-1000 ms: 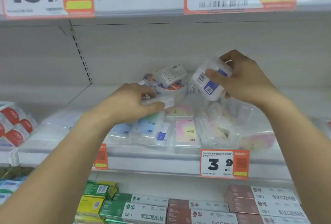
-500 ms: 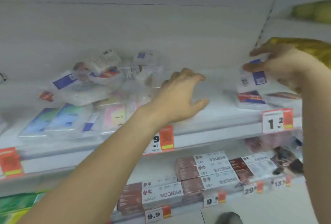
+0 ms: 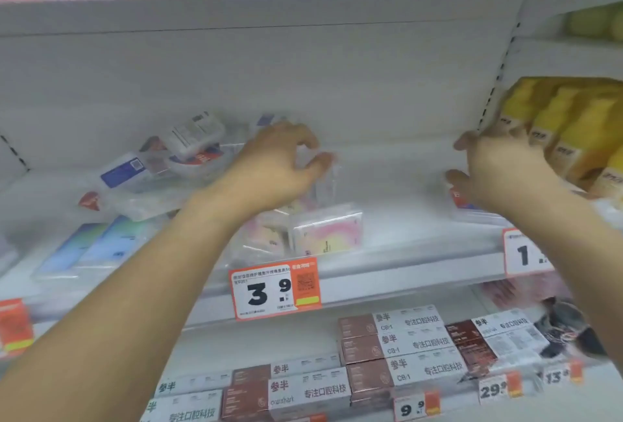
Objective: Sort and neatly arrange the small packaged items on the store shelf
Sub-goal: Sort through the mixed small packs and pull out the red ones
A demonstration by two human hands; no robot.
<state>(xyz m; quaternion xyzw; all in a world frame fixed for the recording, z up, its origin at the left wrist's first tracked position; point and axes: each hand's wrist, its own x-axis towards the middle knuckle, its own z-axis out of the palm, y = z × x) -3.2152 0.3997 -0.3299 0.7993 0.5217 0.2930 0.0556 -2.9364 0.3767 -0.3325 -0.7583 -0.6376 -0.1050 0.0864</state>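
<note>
the clear blue-labelled pack the right hand (image 3: 499,172) carried a second ago is out of its grip; that hand now lies fingers spread over the flat packs (image 3: 472,209) beneath it, beside the yellow boxes (image 3: 573,138), holding nothing that shows. the left hand (image 3: 279,169) has come back from the bare shelf (image 3: 387,169) to the jumbled heap (image 3: 161,165), fingers curled round a clear pack (image 3: 323,182) at its near edge, though blur hides how firmly. one item looks sorted; the heap to the left still waits.

Both arms reach forward, left hand (image 3: 274,169) and right hand (image 3: 495,172) fingers curled.
</note>
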